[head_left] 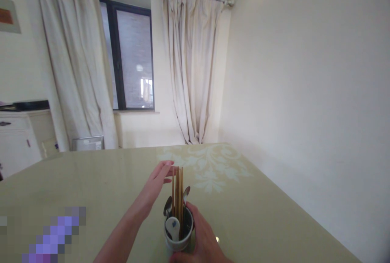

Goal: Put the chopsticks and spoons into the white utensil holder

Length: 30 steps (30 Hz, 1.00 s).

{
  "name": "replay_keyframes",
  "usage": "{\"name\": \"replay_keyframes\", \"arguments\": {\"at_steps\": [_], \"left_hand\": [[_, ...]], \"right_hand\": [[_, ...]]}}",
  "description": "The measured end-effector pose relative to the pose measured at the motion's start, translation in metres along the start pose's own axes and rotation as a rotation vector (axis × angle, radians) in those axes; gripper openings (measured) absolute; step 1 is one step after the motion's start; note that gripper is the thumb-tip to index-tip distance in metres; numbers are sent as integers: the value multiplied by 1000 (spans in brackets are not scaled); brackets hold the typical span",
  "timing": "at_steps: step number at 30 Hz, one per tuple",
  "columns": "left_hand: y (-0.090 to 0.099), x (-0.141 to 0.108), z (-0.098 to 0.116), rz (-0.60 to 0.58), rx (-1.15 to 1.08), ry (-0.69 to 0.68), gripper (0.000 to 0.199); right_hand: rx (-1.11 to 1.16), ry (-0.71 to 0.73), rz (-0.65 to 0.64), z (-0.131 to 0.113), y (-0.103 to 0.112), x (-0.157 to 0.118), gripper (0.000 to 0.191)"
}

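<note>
Looks like smooth wood in the chopsticks (177, 194), shiny metal in the darker spoons (167, 205), glossy ceramic in the white spoon (172, 226) and cup (178, 246), matt cloth in the curtains (191, 52).

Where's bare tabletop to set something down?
Table looks bare left of left grip, toward the far edge, and between right grip and wall, past a small pale object. Crowded: the cup, holding chopsticks and spoons; right grip against it, left grip by chopstick tips. Lower-left is pixelated; can't tell.
</note>
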<state>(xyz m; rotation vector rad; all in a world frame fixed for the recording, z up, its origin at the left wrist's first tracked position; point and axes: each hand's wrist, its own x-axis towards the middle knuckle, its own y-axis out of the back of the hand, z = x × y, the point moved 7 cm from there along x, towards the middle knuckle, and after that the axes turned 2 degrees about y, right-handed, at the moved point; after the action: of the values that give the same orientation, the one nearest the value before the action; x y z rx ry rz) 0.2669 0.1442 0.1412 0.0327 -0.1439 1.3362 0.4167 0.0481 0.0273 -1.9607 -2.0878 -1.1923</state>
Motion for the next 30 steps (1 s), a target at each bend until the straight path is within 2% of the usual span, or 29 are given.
{"name": "replay_keyframes", "arguments": {"at_steps": [2,5,10,15,18,21,26,30], "left_hand": [[-13,1,5,-137,-21,38,58],[-24,-4,1,-291,-26,76,56],[-25,-5,-2,-378,106,23,44],[-29,-5,13,-452,121,-38,40],[-21,-6,25,-384,92,-89,38],[-10,-5,29,-278,-78,-55,36],[-5,-4,40,-166,-338,-89,32],[13,-11,66,-12,-472,-214,34]], "right_hand": [[50,-32,-40,-1,-2,2,117],[64,-39,-61,3,-5,5,119],[63,-67,-52,20,-9,2,120],[74,-46,-69,26,-10,-2,122],[37,-113,-66,34,-12,-4,117],[9,-128,-41,38,-12,-5,106],[-13,-77,-73,33,-12,-4,126],[11,-82,-59,32,-10,-4,125]]}}
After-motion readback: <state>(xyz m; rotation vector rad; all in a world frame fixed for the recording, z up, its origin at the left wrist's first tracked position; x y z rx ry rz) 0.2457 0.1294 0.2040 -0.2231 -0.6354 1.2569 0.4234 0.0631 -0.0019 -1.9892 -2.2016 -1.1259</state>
